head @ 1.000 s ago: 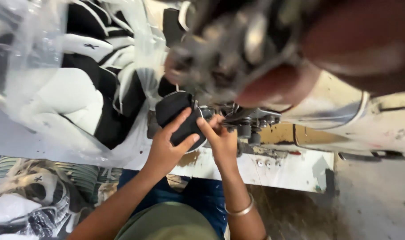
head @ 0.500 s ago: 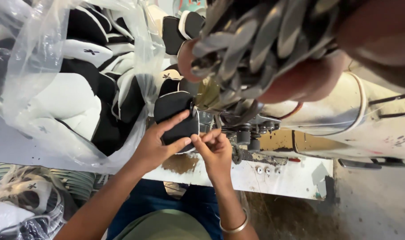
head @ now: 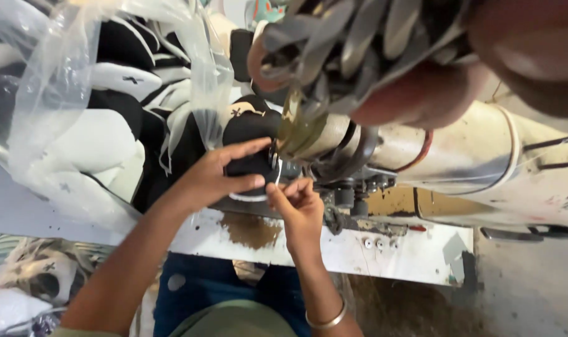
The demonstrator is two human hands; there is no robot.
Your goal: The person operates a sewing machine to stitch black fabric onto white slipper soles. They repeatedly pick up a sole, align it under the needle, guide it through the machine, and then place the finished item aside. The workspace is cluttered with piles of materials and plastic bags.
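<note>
In the head view, the left hand (head: 212,178) lies flat over a black fabric piece (head: 249,146) with a white edge, thumb and forefinger spread wide and pressing it down rather than closing round it. The piece sits on the white, stained surface (head: 415,253) just in front of the sewing machine (head: 458,162), right at the needle area. Its long axis runs roughly from the near edge of the surface away toward the far side, with the rounded end pointing away from the person and the white-trimmed end nearest the hands.

The right hand (head: 299,206) is just beside the left, its fingers (head: 290,187) curled in and pinched together at the white trim of the piece, close to the machine's foot; whether they actually hold the trim cannot be told. A thin metal bangle (head: 326,321) circles that wrist.

To the left, a clear plastic bag (head: 59,93) holds a heap of black and white cut pieces (head: 115,125), touching the fabric piece's far side. A blurred, close object fills the top right of the view.
</note>
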